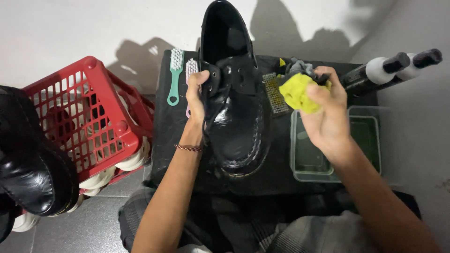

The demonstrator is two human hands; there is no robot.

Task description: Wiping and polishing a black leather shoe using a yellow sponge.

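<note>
While my left hand (pixel 197 96) gripped the black shoe (pixel 234 93) by its left flank, thumb hooked over the eyelet edge near the laces, my right hand (pixel 323 112) was clenched around a wadded yellow cloth (pixel 297 93) just to the right of the shoe's middle, not touching the leather as far as I could tell. The shoe lay at the centre of the frame on the black bench (pixel 178 140), its long axis running nearly straight up and down the picture: toe low and toward me, open heel end pointing to the top of the frame. So the shoe sat directly left of the cloth hand, and the left hand was the one already on it. Its toe looked wet and glossy.

Farther out, a teal brush (pixel 175 77) and a pink one (pixel 191 70) lay at the upper left of the bench, and a wire brush (pixel 274 93) lay between shoe and cloth. A clear plastic tub (pixel 365 140) sat below my right hand, with two dark-capped bottles (pixel 389 65) at the upper right. At the left of the frame stood a red crate (pixel 93 112), with another black shoe (pixel 33 164) in front of it.
</note>
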